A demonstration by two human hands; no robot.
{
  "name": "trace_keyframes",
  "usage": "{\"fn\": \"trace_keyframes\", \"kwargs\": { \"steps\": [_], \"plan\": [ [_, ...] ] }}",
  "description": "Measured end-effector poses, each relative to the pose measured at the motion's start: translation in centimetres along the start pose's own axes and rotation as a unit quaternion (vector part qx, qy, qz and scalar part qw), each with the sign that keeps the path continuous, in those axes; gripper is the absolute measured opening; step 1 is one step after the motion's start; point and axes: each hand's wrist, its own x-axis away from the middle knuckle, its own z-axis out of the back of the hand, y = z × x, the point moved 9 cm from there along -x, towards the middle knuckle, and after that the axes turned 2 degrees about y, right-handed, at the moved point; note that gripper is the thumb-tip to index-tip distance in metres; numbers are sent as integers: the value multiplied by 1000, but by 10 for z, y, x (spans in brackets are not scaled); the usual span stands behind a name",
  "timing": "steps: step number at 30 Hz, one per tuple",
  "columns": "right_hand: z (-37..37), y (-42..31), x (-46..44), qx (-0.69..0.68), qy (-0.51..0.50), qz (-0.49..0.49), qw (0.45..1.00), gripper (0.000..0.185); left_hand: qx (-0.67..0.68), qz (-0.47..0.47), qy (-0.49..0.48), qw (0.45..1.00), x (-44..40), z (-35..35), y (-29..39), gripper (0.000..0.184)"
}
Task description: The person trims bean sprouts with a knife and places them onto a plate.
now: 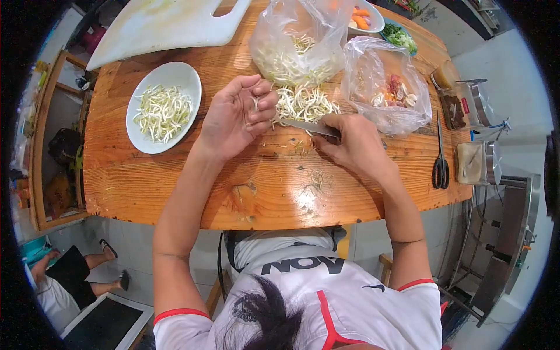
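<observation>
My left hand [242,114] is palm up above the table, its fingers curled in around what looks like a pale bean sprout [255,104]. In my right hand [356,143] is a knife [312,126], gripped near its handle, with the blade pointing left toward my left fingers. Just beyond the blade lies a loose pile of bean sprouts [303,104] on the wood. A clear plastic bag [315,35] holding more sprouts stands behind the pile. To the left of my left hand, a white oval plate [195,81] carries a heap of sprouts.
On the wooden table [175,186] are a white cutting board [169,26], a bag of garlic and red pieces [394,93], black-handled scissors [440,169], jars [475,163], a bowl of carrots [361,20] and chopped greens [399,38]. Another person [64,280] sits at lower left.
</observation>
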Motion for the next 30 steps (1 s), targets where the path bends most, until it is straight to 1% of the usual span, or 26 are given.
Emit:
{"fn": "trace_keyframes", "kwargs": {
  "steps": [1, 4, 5, 7, 10, 11, 13, 17, 19, 20, 22, 25, 28, 30],
  "plan": [
    [1, 1, 0, -9, 11, 1, 1000, 22, -27, -6, 16, 999, 0, 3, 1, 25],
    [0, 1, -1, -1, -29, -13, 999, 19, -93, -28, 53, 994, 2, 5, 5, 23],
    [0, 0, -1, 5, -22, -9, 1000, 19, -112, -36, 63, 991, 3, 4, 6, 23],
    [0, -2, -1, 16, -8, 0, 1000, 18, -123, -48, 92, 987, 5, 1, 7, 19],
    [-5, 0, 0, 23, -35, -9, 999, 17, -143, -67, 125, 980, 7, 6, 10, 16],
    [-4, 0, 0, 13, -29, -5, 999, 17, -151, -74, 134, 977, 7, 8, 11, 16],
    [-3, 3, 1, -7, -17, 3, 1000, 17, -176, -81, 124, 973, 6, 8, 11, 15],
    [-3, 3, 1, -22, -28, 14, 999, 16, -211, -74, 117, 968, 6, 4, 9, 15],
    [-3, 1, 2, -19, -33, 23, 999, 16, -254, -77, 137, 954, 7, 4, 9, 16],
    [-2, 2, 2, -38, -33, 8, 999, 15, -274, -78, 147, 947, 7, 4, 9, 17],
    [1, 4, 1, -75, -34, -22, 996, 13, -295, -76, 130, 944, 6, 2, 8, 16],
    [15, -1, -1, -156, -3, -9, 988, 11, -311, -74, 131, 938, 5, 2, 8, 15],
    [15, 5, -1, -290, 45, -31, 955, 18, -329, -78, 138, 931, 6, -1, 5, 18],
    [17, 4, -1, -273, 46, -24, 961, 22, -340, -74, 133, 928, 5, -2, 3, 19]
  ]
}}
